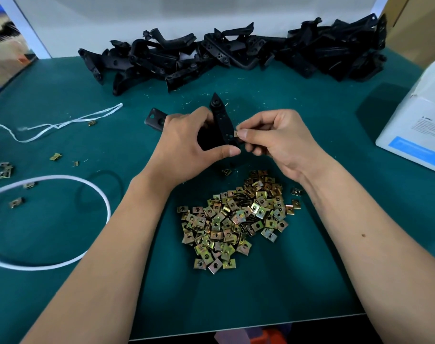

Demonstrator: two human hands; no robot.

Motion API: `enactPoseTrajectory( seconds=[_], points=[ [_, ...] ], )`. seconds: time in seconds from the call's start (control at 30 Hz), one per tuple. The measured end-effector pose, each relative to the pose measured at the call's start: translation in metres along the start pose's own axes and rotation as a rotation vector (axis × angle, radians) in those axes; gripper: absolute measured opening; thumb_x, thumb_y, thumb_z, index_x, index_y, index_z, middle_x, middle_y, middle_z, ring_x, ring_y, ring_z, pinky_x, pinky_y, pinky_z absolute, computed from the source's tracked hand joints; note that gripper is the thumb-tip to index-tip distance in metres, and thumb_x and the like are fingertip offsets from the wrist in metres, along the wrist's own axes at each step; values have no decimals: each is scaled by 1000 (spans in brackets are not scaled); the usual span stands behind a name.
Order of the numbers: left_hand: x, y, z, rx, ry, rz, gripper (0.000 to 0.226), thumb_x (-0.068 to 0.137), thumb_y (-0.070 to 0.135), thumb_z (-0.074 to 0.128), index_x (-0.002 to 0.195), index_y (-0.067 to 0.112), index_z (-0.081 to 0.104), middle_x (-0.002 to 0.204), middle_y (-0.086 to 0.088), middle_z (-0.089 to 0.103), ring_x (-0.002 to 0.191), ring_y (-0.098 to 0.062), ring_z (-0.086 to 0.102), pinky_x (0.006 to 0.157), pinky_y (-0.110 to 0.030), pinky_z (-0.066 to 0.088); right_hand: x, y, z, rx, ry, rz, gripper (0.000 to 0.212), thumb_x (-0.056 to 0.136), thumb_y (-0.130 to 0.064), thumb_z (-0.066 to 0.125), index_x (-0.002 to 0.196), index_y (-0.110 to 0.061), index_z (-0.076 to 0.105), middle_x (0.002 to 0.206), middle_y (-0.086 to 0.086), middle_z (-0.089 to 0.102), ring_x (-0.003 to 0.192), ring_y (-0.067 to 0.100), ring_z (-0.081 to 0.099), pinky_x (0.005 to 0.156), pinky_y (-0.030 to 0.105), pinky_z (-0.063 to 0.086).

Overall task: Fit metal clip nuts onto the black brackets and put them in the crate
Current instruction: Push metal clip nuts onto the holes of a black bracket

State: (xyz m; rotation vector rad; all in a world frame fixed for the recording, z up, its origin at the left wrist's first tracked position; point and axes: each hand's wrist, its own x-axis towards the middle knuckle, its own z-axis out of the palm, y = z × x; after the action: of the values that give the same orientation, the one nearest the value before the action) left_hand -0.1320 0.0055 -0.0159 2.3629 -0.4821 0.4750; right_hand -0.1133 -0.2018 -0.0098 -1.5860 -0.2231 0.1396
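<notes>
My left hand point(184, 145) grips a black bracket point(220, 120) above the middle of the green mat, its pointed end aimed away from me. My right hand point(276, 140) pinches a metal clip nut point(236, 133) between thumb and forefinger, right against the bracket's right edge. A heap of brass-coloured clip nuts point(236, 219) lies on the mat just below my hands. A long pile of black brackets point(236, 55) stretches along the back of the table. No crate is in view.
A white box point(420, 120) stands at the right edge. White string point(62, 125) and a white loop of cord point(62, 244) lie on the left, with a few stray clip nuts point(55, 156) around them. Another bracket end point(155, 119) shows behind my left hand.
</notes>
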Motion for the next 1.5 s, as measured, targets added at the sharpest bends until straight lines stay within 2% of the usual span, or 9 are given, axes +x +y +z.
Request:
enactPoseTrajectory(
  seconds=[0.13, 0.4, 0.57, 0.83, 0.97, 1.07, 1.2, 1.33, 1.5],
  points=[
    [2, -3, 2, 135, -31, 33, 74, 71, 76, 69, 110, 13, 70, 94, 0, 71, 90, -25, 64, 101, -47, 43, 0, 0, -2, -72, -10, 11, 8, 85, 5, 77, 92, 3, 75, 76, 15, 70, 59, 14, 61, 52, 21, 47],
    [4, -2, 5, 124, -52, 96, 70, 76, 72, 63, 108, 10, 71, 84, 2, 63, 81, -19, 54, 82, -32, 38, 2, 1, -7, -135, -44, 7, 9, 85, 2, 79, 87, -5, 75, 72, 8, 72, 61, 15, 62, 53, 21, 49],
    [6, -3, 4, 156, -40, 84, 71, 75, 71, 68, 113, 11, 72, 92, -4, 70, 88, -24, 61, 93, -42, 45, 1, 2, -5, -64, -2, -5, 29, 85, 4, 77, 108, -8, 64, 74, 7, 71, 64, 17, 64, 55, 23, 46],
    [7, 6, 10, 164, 9, 120, 60, 72, 64, 76, 104, 13, 74, 74, 3, 55, 77, -18, 47, 84, -36, 39, 0, 2, -2, -132, -37, -87, 41, 84, -2, 80, 117, -13, 59, 78, 0, 68, 74, 12, 59, 81, 31, 48],
    [10, 5, 7, 256, 21, 89, 68, 75, 73, 65, 107, 13, 71, 83, -2, 65, 86, -24, 58, 96, -42, 41, 0, 5, 4, -171, 84, -118, 33, 85, -12, 82, 111, -15, 61, 81, -1, 76, 74, 8, 62, 79, 29, 50],
    [10, -1, 2, 208, 118, -2, 69, 79, 66, 72, 126, 16, 64, 102, -1, 75, 99, -26, 66, 100, -43, 43, -1, 7, 7, -382, 181, -252, 21, 87, -19, 81, 102, -16, 65, 86, -4, 75, 77, 7, 66, 76, 24, 53],
    [5, -16, -2, 35, 228, -200, 73, 74, 58, 83, 128, 17, 56, 97, 11, 71, 100, -12, 67, 86, -20, 42, -5, 0, 5, -751, -72, -303, 15, 84, -35, 83, 87, -23, 73, 88, -10, 69, 88, 9, 60, 79, 23, 44],
    [2, -24, -1, 22, 205, -258, 72, 74, 57, 83, 128, 21, 53, 95, 17, 66, 95, 0, 59, 83, -16, 36, -8, -5, 8, -933, -330, -209, 18, 78, -42, 86, 85, -30, 76, 95, -7, 65, 102, 13, 51, 90, 31, 39],
    [2, -23, -2, 90, 194, -285, 76, 75, 65, 75, 129, 18, 49, 100, 11, 69, 101, -20, 66, 97, -49, 49, -7, -6, 7, -870, -413, -228, 10, 83, -28, 85, 85, -30, 75, 94, -11, 66, 101, 8, 54, 87, 24, 37]
  ],
)
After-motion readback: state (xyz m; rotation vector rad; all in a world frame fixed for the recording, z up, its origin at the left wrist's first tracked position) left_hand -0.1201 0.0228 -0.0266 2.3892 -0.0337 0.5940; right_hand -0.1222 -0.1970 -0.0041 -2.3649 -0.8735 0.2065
